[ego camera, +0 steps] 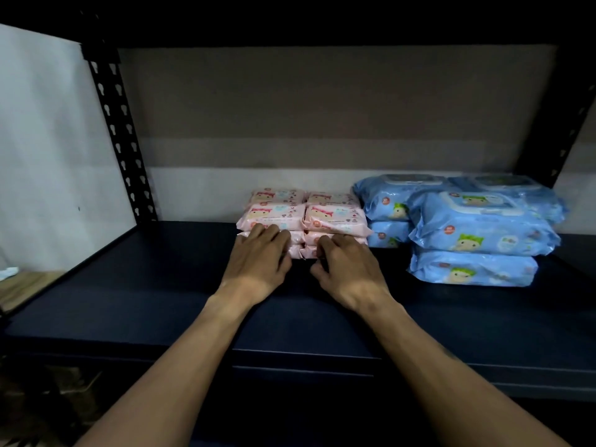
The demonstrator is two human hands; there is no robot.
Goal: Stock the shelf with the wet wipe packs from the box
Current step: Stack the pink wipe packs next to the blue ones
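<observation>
Left hand (258,256): palm down, fingers nearly straight and close together. The fingertips press on the front face of the left-hand stack of pink wet wipe packs (271,216). This hand grips nothing.

Right hand (348,266): palm down, fingers bent at the knuckles. The fingertips touch the front face of the right-hand pink stack (335,217). The thumb lies apart from the packs, low over the shelf board (145,285). This hand grips nothing either.

Both forearms reach in over the front edge of the shelf board, side by side, the hands near each other but not touching.

Pink packs: the two front stacks stand touching each other near the middle of the board. The hands cover the lower layers in part. A second row of pink packs stands directly behind the front stacks, toward the back panel (322,108).

Blue wet wipe packs (483,227): larger, with flip lids on top. They stand just beside the pink stacks on the right, in stacks two high, one stack forward and others behind it.

Frame: a perforated upright (117,133) stands at the rear left corner of the shelf. A second upright (571,124) stands at the rear right. A white wall (48,140) shows to the left of the frame.
</observation>
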